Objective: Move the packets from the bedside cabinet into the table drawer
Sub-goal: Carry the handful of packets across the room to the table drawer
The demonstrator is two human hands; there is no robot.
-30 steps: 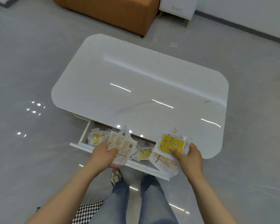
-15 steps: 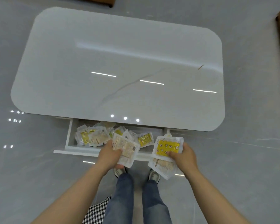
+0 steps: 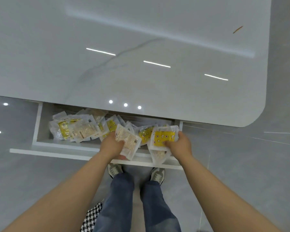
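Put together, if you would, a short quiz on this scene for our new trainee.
1. True or false: the table drawer stands open with packets already inside.
2. The top packet in the right hand is printed mostly in: A yellow, B red, C blue.
3. Short answer: what does the left hand hold?

Key: 1 true; 2 A; 3 a pale beige packet.

The white table drawer [image 3: 57,152] stands open with a loose heap of clear packets [image 3: 80,131], yellow and beige, inside. Above its front edge a beige packet [image 3: 128,142] is held tilted; beside it a yellow packet [image 3: 162,137], a second beige packet [image 3: 159,154] under it.
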